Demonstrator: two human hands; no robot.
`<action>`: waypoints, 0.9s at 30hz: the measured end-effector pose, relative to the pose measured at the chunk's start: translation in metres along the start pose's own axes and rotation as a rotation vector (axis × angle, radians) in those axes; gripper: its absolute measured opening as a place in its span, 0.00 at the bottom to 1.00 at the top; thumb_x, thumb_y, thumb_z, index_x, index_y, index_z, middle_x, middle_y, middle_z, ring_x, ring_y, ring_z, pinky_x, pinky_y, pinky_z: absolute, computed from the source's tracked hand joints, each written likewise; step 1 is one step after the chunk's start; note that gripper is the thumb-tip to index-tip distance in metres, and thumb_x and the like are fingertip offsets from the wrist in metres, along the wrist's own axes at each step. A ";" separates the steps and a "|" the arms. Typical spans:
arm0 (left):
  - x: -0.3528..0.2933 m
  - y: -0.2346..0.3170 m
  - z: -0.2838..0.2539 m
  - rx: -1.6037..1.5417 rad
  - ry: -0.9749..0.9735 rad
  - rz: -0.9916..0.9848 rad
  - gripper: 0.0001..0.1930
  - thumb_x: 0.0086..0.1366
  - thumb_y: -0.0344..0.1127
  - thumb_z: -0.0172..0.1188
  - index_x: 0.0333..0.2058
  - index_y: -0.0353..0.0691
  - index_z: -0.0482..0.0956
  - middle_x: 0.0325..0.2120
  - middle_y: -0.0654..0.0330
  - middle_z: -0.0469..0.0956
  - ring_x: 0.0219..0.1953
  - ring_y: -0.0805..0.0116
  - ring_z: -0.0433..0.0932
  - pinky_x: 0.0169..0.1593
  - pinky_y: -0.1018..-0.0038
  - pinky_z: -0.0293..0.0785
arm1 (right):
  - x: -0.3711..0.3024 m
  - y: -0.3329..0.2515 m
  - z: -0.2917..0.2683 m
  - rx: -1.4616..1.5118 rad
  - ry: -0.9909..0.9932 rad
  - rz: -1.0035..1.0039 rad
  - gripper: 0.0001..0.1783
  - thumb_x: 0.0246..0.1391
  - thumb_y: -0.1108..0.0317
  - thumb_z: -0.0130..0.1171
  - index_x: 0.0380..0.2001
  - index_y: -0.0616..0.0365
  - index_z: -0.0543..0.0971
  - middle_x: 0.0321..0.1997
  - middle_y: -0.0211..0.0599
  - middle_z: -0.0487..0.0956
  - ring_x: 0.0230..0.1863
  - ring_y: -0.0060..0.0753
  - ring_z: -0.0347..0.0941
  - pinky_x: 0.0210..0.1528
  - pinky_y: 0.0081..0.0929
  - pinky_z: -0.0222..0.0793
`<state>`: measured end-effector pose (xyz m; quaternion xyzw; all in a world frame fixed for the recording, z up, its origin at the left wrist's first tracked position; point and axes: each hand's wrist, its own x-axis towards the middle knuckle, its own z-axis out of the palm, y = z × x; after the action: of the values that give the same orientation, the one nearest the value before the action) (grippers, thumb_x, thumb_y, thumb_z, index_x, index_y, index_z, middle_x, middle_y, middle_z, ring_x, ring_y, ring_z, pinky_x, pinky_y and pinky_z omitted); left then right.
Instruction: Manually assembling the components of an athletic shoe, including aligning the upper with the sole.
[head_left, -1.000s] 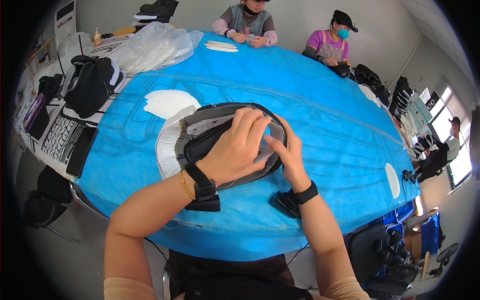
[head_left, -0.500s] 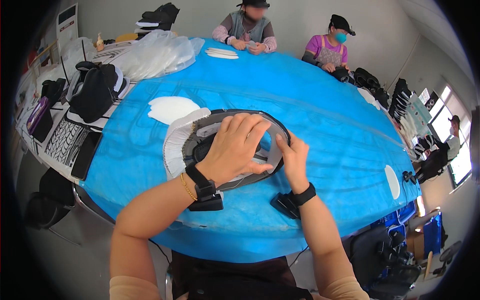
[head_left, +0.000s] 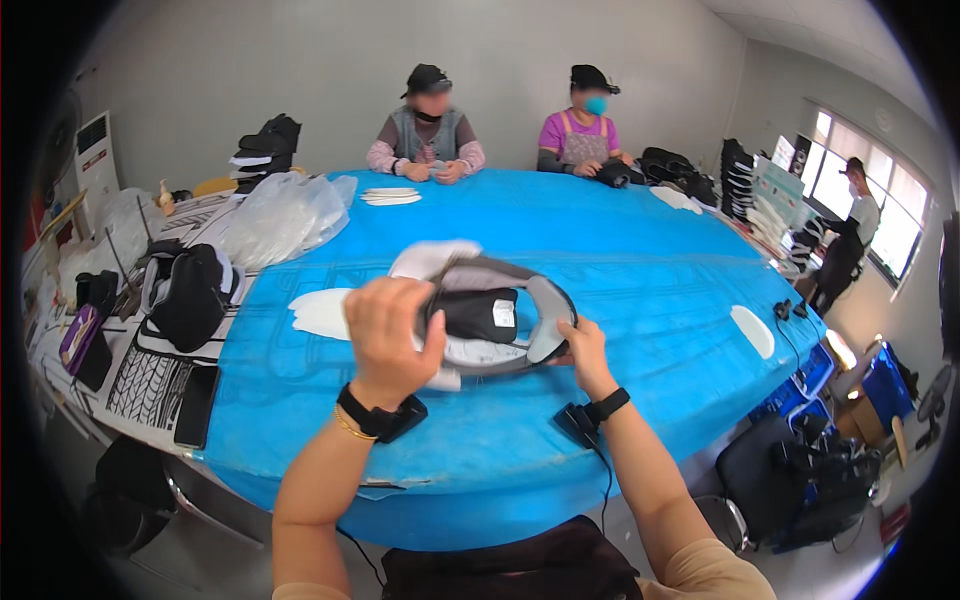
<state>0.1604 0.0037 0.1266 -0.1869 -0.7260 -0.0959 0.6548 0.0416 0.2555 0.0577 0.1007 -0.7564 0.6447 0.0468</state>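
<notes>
Above the blue-covered table [head_left: 640, 255] I hold an oval padded piece [head_left: 549, 312], hollow in the middle, with a dark grey rim and a light grey band at its right end. Inside it lies black fabric with a small white label [head_left: 503, 314]. A white padded flap [head_left: 428, 258], blurred by motion, stands out at its far left. My left hand [head_left: 390, 340] is curled at the left end, fingers over the rim and thumb toward the inside. The right hand [head_left: 587, 355] pinches the right end, thumb on the grey band.
White flat pads [head_left: 318, 314] lie left of the piece; another [head_left: 752, 332] is at the right edge. A clear plastic bag [head_left: 290, 220] and black padded items [head_left: 190, 300] sit at the left. Two people [head_left: 428, 135] [head_left: 588, 135] sit across the table.
My left hand has come out of the hollow and back to the left end. The padded piece has tilted, showing its label and light grey band. My view has risen.
</notes>
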 end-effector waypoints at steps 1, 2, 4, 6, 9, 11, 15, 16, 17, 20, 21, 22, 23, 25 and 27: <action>-0.001 -0.004 -0.001 -0.045 0.037 -0.056 0.23 0.48 0.31 0.64 0.45 0.35 0.71 0.42 0.52 0.72 0.46 0.53 0.70 0.50 0.61 0.63 | -0.003 0.003 -0.007 0.203 0.000 0.074 0.17 0.59 0.64 0.48 0.44 0.68 0.74 0.35 0.47 0.80 0.27 0.40 0.80 0.24 0.27 0.78; -0.003 -0.007 -0.001 -0.091 0.072 -0.115 0.26 0.49 0.32 0.65 0.48 0.35 0.69 0.45 0.51 0.71 0.48 0.53 0.69 0.51 0.61 0.63 | -0.006 0.006 -0.014 0.405 -0.001 0.146 0.18 0.60 0.64 0.46 0.46 0.69 0.72 0.37 0.48 0.80 0.28 0.40 0.80 0.25 0.27 0.80; -0.010 -0.008 0.008 -0.145 0.115 -0.187 0.34 0.50 0.37 0.68 0.54 0.34 0.64 0.48 0.51 0.69 0.50 0.56 0.67 0.53 0.63 0.63 | -0.020 0.002 -0.018 0.479 -0.033 0.172 0.21 0.60 0.66 0.45 0.52 0.69 0.64 0.39 0.51 0.79 0.34 0.44 0.81 0.30 0.27 0.81; -0.015 0.003 0.020 -0.488 -0.124 -0.482 0.41 0.48 0.43 0.72 0.56 0.32 0.60 0.48 0.51 0.70 0.51 0.58 0.68 0.54 0.63 0.63 | -0.038 -0.001 -0.013 0.803 0.027 0.083 0.23 0.60 0.68 0.44 0.56 0.67 0.58 0.45 0.54 0.76 0.41 0.47 0.80 0.36 0.28 0.81; -0.036 0.019 0.031 -0.626 -0.472 -0.568 0.52 0.45 0.49 0.75 0.61 0.31 0.54 0.50 0.49 0.71 0.47 0.58 0.73 0.50 0.64 0.69 | -0.065 0.001 0.008 0.905 0.032 0.090 0.25 0.60 0.70 0.44 0.59 0.60 0.54 0.52 0.53 0.72 0.47 0.48 0.77 0.45 0.32 0.79; -0.038 0.028 0.029 -0.717 -0.664 -0.638 0.54 0.45 0.51 0.75 0.62 0.31 0.51 0.51 0.49 0.71 0.46 0.57 0.75 0.48 0.64 0.71 | -0.083 0.007 0.026 1.022 0.039 0.109 0.26 0.60 0.70 0.45 0.61 0.55 0.54 0.57 0.49 0.69 0.51 0.47 0.75 0.50 0.36 0.77; -0.033 0.040 0.031 -0.786 -0.802 -0.590 0.61 0.43 0.64 0.71 0.63 0.27 0.47 0.49 0.42 0.73 0.45 0.50 0.77 0.46 0.64 0.74 | -0.113 -0.006 0.055 1.029 -0.001 0.180 0.24 0.64 0.69 0.45 0.61 0.54 0.54 0.54 0.47 0.71 0.49 0.43 0.76 0.51 0.35 0.76; -0.032 0.041 0.027 -0.755 -0.756 -0.486 0.62 0.43 0.66 0.70 0.63 0.28 0.48 0.48 0.41 0.74 0.45 0.48 0.77 0.47 0.64 0.74 | -0.118 -0.006 0.057 1.031 0.000 0.183 0.24 0.64 0.69 0.45 0.61 0.54 0.54 0.54 0.47 0.71 0.49 0.43 0.76 0.51 0.35 0.76; -0.051 0.034 0.037 -0.724 -0.743 -0.462 0.50 0.53 0.62 0.64 0.63 0.32 0.53 0.46 0.42 0.76 0.45 0.47 0.77 0.47 0.65 0.73 | -0.124 -0.006 0.059 1.003 -0.073 0.203 0.25 0.64 0.70 0.45 0.62 0.53 0.53 0.54 0.49 0.71 0.50 0.44 0.75 0.52 0.36 0.76; -0.044 0.025 0.037 -0.851 -0.836 -0.884 0.36 0.64 0.54 0.56 0.61 0.36 0.58 0.43 0.42 0.77 0.46 0.47 0.77 0.46 0.64 0.72 | -0.129 -0.015 0.044 0.839 -0.214 0.240 0.22 0.66 0.63 0.43 0.59 0.59 0.57 0.52 0.55 0.73 0.52 0.47 0.75 0.51 0.37 0.75; -0.049 0.025 0.039 -0.746 -0.705 -0.751 0.23 0.68 0.44 0.50 0.56 0.35 0.67 0.34 0.41 0.78 0.38 0.45 0.79 0.38 0.63 0.72 | -0.126 -0.011 0.034 0.799 -0.377 0.339 0.24 0.67 0.59 0.41 0.59 0.62 0.57 0.49 0.54 0.75 0.51 0.47 0.76 0.50 0.35 0.76; -0.047 0.025 0.038 -0.749 -0.708 -0.757 0.23 0.68 0.44 0.50 0.56 0.35 0.67 0.34 0.41 0.78 0.38 0.45 0.79 0.38 0.63 0.72 | -0.126 -0.013 0.027 0.754 -0.532 0.440 0.26 0.67 0.55 0.40 0.58 0.65 0.57 0.47 0.54 0.77 0.50 0.46 0.76 0.49 0.33 0.76; -0.042 0.025 0.036 -0.690 -0.707 -0.756 0.19 0.67 0.41 0.53 0.50 0.33 0.70 0.28 0.43 0.77 0.29 0.52 0.77 0.33 0.66 0.71 | -0.129 -0.018 0.020 0.587 -0.582 0.467 0.29 0.66 0.49 0.40 0.52 0.69 0.66 0.41 0.50 0.80 0.45 0.42 0.79 0.47 0.30 0.76; -0.043 0.026 0.034 -0.630 -0.715 -0.756 0.16 0.65 0.39 0.55 0.43 0.31 0.74 0.22 0.45 0.76 0.21 0.58 0.76 0.28 0.68 0.69 | -0.132 -0.030 0.004 0.416 -0.703 0.441 0.29 0.65 0.49 0.41 0.49 0.68 0.70 0.40 0.49 0.80 0.43 0.39 0.80 0.45 0.27 0.76; -0.050 0.030 0.042 -0.601 -0.600 -0.695 0.13 0.65 0.36 0.54 0.44 0.32 0.75 0.20 0.44 0.75 0.20 0.51 0.77 0.26 0.67 0.69 | -0.138 -0.050 0.000 0.205 -0.756 0.334 0.28 0.64 0.47 0.44 0.42 0.66 0.78 0.36 0.43 0.82 0.35 0.30 0.81 0.35 0.19 0.75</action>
<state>0.1376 0.0399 0.0687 -0.1341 -0.8406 -0.4522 0.2664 0.1874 0.2603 0.0785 0.2103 -0.6582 0.6330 -0.3491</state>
